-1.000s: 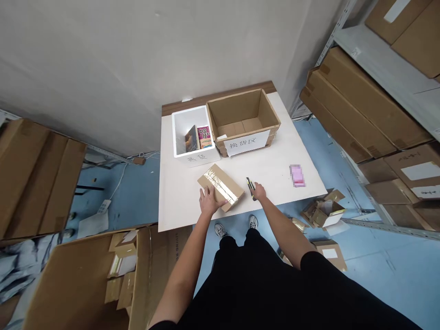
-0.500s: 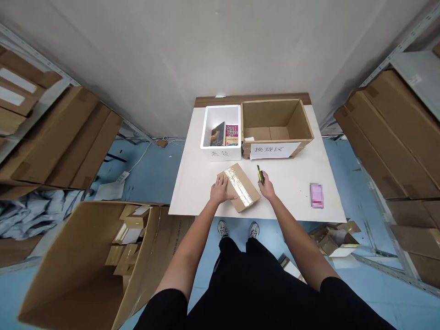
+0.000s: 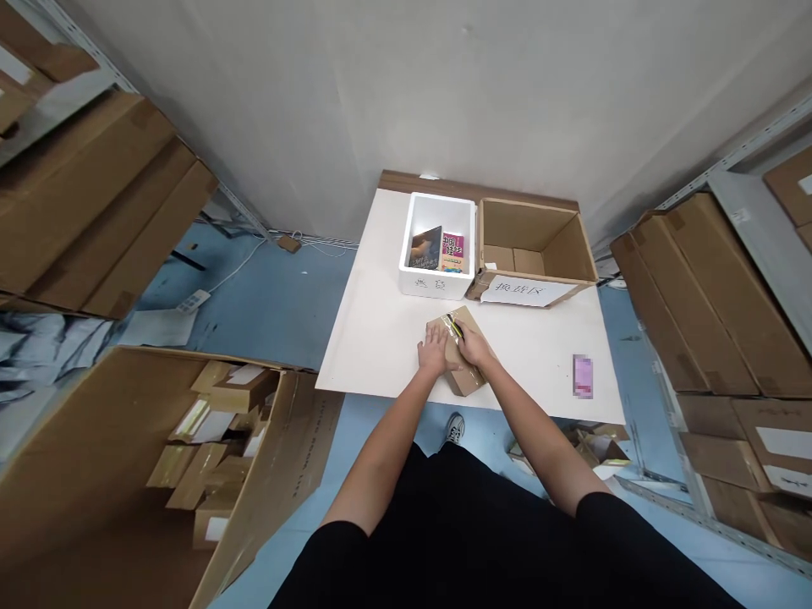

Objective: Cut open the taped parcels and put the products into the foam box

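Note:
A small taped cardboard box (image 3: 468, 378) lies at a slant near the front edge of the white table (image 3: 364, 338). Spread fingers of my left hand (image 3: 436, 350) press on its left side. My right hand (image 3: 474, 343) is closed around a yellow-and-black box cutter (image 3: 454, 325), whose tip is over the shiny tape on the box's top. Whether the blade cuts into the tape is too small to make out. Behind the box stand a white foam bin (image 3: 437, 285) holding books (image 3: 452, 252) and an open cardboard carton (image 3: 539, 269) with a handwritten paper label.
A pink pixelated item (image 3: 582, 376) lies on the table's right side. On the floor at left, a large open carton (image 3: 279, 474) holds several small boxes. Shelves with brown cartons (image 3: 704, 296) flank both sides, and a grey wall rises behind the table.
My right hand has brought the box cutter left, from beside the box to over its tape. My left hand still holds the box's left side. The camera view has shifted and tilted.

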Motion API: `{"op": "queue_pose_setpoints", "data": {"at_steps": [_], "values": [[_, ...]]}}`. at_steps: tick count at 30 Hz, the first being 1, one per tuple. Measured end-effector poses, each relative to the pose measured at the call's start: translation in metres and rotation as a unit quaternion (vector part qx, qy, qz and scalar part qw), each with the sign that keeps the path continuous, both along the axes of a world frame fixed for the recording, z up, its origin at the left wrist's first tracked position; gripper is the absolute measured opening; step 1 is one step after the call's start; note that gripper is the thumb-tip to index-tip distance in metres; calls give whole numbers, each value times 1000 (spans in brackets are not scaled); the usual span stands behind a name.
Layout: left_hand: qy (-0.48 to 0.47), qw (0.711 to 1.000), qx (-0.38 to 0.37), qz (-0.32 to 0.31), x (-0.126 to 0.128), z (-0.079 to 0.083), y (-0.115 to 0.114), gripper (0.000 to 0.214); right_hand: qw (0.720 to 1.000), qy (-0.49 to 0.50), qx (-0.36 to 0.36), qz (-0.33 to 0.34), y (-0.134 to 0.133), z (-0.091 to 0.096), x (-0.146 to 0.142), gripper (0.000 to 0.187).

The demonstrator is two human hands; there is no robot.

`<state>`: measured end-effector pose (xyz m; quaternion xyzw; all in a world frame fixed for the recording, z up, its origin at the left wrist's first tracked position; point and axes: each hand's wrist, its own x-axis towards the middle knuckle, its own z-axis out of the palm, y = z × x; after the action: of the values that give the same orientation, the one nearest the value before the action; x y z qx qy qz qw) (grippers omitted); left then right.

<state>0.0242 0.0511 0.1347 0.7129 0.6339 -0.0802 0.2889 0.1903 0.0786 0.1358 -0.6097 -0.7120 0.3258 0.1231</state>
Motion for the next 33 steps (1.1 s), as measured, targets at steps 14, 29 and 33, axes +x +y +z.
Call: {"op": "queue_pose_setpoints", "data": {"at_steps": [14, 29, 33], "values": [[-13, 1000, -19, -7, 2, -4, 2, 136, 998, -52, -17, -13, -5, -3, -4, 68], [-10, 999, -15, -35, -11, -2, 10, 123, 996, -83, -41, 17, -7, 5, 9, 69], [-15, 999, -12, -34, -12, -3, 10, 123, 992, -109, -56, 13, -13, 6, 12, 72]]}}
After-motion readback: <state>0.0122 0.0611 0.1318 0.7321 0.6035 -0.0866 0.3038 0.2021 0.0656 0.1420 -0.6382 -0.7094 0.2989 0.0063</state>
